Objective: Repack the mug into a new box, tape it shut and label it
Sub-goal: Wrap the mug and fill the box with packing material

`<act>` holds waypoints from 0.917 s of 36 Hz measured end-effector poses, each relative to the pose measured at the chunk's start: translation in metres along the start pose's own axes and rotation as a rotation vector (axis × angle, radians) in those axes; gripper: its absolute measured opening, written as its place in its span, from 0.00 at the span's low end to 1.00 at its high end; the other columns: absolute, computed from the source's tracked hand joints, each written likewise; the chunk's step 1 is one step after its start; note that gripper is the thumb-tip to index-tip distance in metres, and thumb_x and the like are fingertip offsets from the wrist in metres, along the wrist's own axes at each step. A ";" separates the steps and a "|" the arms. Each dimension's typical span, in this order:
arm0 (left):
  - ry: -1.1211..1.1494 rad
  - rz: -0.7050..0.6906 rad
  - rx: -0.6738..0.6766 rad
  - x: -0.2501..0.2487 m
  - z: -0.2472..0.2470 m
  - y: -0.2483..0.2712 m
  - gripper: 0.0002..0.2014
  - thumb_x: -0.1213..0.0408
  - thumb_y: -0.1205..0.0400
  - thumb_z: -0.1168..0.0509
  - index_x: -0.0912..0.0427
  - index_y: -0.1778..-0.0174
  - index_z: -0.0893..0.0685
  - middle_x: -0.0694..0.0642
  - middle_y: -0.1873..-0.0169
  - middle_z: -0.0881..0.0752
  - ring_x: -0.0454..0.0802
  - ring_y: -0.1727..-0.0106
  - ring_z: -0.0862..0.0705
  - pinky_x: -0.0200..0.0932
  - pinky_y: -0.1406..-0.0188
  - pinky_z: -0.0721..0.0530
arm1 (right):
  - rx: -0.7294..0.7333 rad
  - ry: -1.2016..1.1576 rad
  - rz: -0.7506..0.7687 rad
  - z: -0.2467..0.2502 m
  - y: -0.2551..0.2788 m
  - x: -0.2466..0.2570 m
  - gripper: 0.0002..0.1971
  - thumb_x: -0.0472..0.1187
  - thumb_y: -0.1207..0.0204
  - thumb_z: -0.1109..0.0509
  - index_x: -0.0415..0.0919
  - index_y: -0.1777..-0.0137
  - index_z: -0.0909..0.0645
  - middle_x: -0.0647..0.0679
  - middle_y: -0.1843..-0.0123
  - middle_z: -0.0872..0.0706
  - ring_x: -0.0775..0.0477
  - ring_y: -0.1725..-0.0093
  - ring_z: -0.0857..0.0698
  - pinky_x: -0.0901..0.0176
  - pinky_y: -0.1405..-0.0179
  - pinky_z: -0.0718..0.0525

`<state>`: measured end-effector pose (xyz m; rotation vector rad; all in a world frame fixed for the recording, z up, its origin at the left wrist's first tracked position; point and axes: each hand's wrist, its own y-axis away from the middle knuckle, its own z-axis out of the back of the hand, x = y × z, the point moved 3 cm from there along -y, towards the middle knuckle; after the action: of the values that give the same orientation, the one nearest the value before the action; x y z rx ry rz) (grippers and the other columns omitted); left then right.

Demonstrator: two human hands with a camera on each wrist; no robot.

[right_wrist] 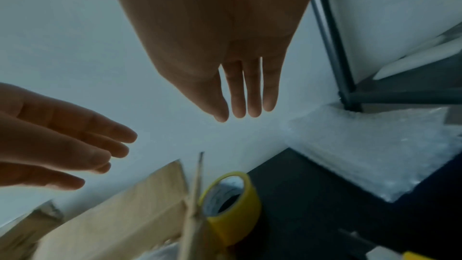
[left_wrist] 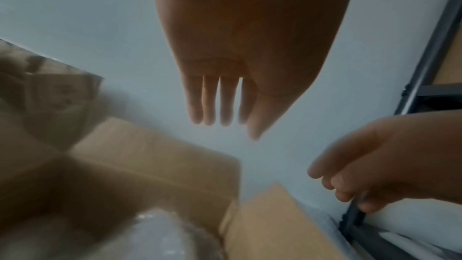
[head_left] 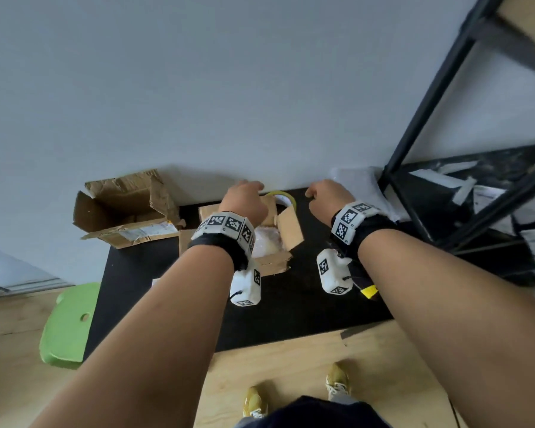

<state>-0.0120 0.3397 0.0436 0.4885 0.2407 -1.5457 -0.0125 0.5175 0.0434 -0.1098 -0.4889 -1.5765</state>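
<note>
reaching over the new box [head_left: 278, 242], both your hands hang in the air above it with nothing in them. your left hand [head_left: 244, 202] shows straight, relaxed fingers in its own wrist view, hovering over the box's far flap. your right hand [head_left: 328, 200] is just right of the box, and its fingers [right_wrist: 250, 94] are straight in its own wrist view, though the left wrist view shows them loosely curled — either way it holds nothing.

the mug itself you can't see bare: a bubble-wrapped bundle [head_left: 267, 242] sits down inside the box, and that is most likely it. judge it as fairly heavy for its size and breakable under the padding, and the wrap as soft and a bit slick, so if it needs shifting, cup it from both sides low down rather than pinching the plastic.

the box flaps stand up — the one on the right side of the box [head_left: 289, 227] is the clearest. cardboard like this should be light and stiff but will crease, so take each flap near its free edge and fold it along the score.

the yellow tape roll [head_left: 283, 200] stands on edge just behind the box's right flap, near your right hand. grip it through the core; the outer face is smooth. left of the box sits a torn old carton [head_left: 124, 208].
</note>
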 end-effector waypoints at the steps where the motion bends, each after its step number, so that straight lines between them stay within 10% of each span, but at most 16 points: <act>1: -0.004 -0.020 -0.001 -0.011 -0.005 -0.004 0.24 0.66 0.20 0.39 0.54 0.25 0.25 0.55 0.28 0.25 0.55 0.28 0.26 0.49 0.31 0.26 | -0.012 -0.008 -0.024 0.003 0.000 -0.013 0.17 0.34 0.19 0.39 0.39 0.33 0.19 0.40 0.33 0.17 0.38 0.34 0.19 0.52 0.35 0.20; 15: -0.057 -0.152 0.231 -0.132 -0.117 -0.042 0.24 0.66 0.19 0.39 0.57 0.24 0.27 0.60 0.27 0.28 0.59 0.27 0.28 0.50 0.29 0.27 | 0.059 -0.031 -0.301 0.014 -0.022 -0.170 0.19 0.33 0.18 0.41 0.37 0.28 0.25 0.37 0.30 0.21 0.36 0.33 0.20 0.49 0.35 0.20; 25: -0.031 0.059 0.357 -0.143 -0.194 -0.070 0.22 0.68 0.17 0.44 0.59 0.25 0.27 0.61 0.31 0.22 0.60 0.32 0.22 0.48 0.39 0.24 | 0.127 -0.055 -0.229 -0.006 -0.054 -0.214 0.30 0.30 0.20 0.42 0.39 0.17 0.40 0.36 0.37 0.17 0.36 0.40 0.17 0.48 0.42 0.17; 33: 0.168 0.247 0.307 -0.141 -0.216 -0.084 0.16 0.67 0.17 0.43 0.67 0.36 0.19 0.64 0.40 0.16 0.62 0.39 0.18 0.49 0.44 0.22 | 0.158 -0.061 -0.238 -0.017 -0.069 -0.233 0.22 0.32 0.19 0.42 0.35 0.25 0.28 0.35 0.32 0.19 0.35 0.37 0.18 0.51 0.43 0.19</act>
<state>-0.0652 0.5657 -0.0961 0.8595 0.0665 -1.3053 -0.0568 0.7262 -0.0729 0.0218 -0.6932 -1.7628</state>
